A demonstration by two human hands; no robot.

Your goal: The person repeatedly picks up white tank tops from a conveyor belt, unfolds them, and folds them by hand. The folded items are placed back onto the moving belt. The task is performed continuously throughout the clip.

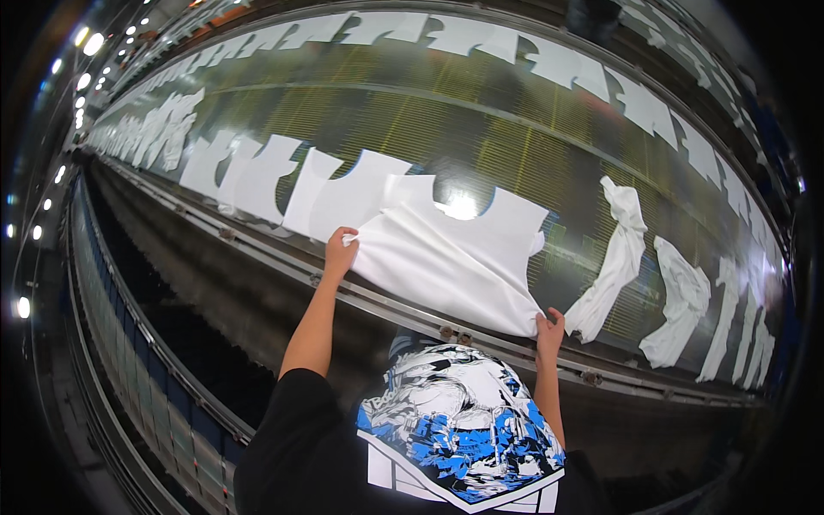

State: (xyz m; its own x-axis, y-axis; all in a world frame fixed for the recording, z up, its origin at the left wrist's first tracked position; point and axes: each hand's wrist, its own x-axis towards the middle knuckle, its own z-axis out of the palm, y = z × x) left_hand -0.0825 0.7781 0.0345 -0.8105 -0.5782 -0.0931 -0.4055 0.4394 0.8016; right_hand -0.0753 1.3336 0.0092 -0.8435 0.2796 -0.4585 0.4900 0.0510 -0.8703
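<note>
A white cut fabric panel [467, 244] with a scooped neckline lies partly flat on the long table [444, 109], its near edge pulled taut and creased. My left hand [341, 248] pinches one lower corner, with a bit of cloth bunched at the fingers. At the opposite lower corner my right hand [548, 328] grips the fabric between thumb and fingers. Left of this panel, another flat white fabric panel [357, 187] lies with its edge beneath or against it. A crumpled white fabric piece [611, 257] rests just beyond my right hand.
A metal rail [399, 309] with bolts runs along the near table edge. More crumpled white pieces [676, 299] lie to the right, and several flat panels [261, 174] to the left. A row of white panels [476, 38] lines the far side. Another long table [154, 360] stands behind me.
</note>
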